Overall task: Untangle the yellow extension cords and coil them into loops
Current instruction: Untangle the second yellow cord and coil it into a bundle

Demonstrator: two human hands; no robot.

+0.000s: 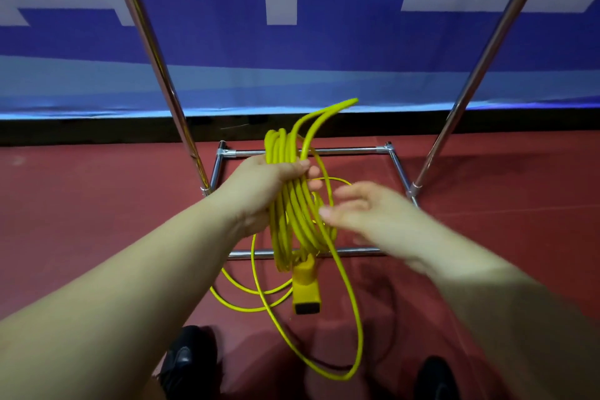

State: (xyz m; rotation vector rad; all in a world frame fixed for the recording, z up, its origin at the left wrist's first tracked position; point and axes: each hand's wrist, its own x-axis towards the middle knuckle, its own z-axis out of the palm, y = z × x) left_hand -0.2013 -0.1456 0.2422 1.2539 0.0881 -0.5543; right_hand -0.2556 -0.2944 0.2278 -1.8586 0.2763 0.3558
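The left hand [269, 185] gripped a bundle of yellow cord loops [292, 204] above the red floor [97, 204]; the right hand [367, 211], blurred, hovered just beside them with fingers spread, holding nothing; the yellow socket end [306, 289] dangled below the bundle; loose strands trailed down towards the floor.

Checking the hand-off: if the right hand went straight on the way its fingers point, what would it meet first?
Probably the coiled yellow cord that the left hand grips; the right hand is blurred, so depth is unclear.
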